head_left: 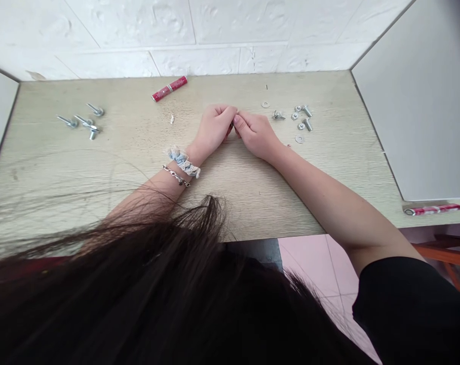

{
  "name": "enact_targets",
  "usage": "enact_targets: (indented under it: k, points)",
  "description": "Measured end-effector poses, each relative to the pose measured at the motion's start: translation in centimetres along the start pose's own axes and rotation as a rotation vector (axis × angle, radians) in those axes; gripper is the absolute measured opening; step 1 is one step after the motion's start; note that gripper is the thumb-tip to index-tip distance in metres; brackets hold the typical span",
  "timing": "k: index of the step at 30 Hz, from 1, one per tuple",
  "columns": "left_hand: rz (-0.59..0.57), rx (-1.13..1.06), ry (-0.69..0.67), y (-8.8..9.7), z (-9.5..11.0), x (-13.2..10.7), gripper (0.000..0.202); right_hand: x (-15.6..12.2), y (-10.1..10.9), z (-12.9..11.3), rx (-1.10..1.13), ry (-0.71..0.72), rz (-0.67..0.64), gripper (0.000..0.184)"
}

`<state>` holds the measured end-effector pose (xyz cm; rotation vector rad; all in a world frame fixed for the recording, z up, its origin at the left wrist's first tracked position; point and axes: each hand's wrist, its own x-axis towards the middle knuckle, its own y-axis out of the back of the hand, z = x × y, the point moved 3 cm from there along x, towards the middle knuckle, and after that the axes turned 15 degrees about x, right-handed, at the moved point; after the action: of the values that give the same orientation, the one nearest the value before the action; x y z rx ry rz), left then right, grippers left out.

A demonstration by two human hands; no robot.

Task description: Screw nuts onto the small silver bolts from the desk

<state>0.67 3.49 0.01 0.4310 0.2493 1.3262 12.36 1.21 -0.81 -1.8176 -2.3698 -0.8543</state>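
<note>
My left hand (215,126) and my right hand (256,133) meet over the middle of the table, fingertips together. Both are closed around something small and dark that shows only as a sliver between them; its kind is hidden. To the right of my right hand lie loose bolts (308,124), nuts (295,116) and flat washers (299,139). A small cluster of metal parts (278,115) is closest to that hand. Over on the left rest several bolts with nuts or washers on them (86,121).
A red tube (169,88) lies near the white wall (230,30), with a white scrap (172,119) below it. Another red tube (432,210) is at the front right edge. Grey panels (423,101) flank the wooden table (245,203). Dark hair covers the lower left.
</note>
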Motion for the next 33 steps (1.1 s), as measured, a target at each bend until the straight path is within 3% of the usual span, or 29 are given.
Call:
enact_targets:
  k: [6,12,33]
  points:
    - [-0.073,-0.124,-0.055,-0.26,-0.62,0.18,0.043,0.02,-0.04,0.14,0.005,0.002,-0.003,0.068]
    - [-0.004,-0.005,0.021,-0.16,-0.27,0.08,0.047,0.04,0.01,0.45,-0.014,-0.005,0.003,0.065]
    - [-0.018,-0.098,-0.055,-0.15,-0.74,0.3,0.042,0.04,0.05,0.76,-0.017,-0.005,0.002,0.059]
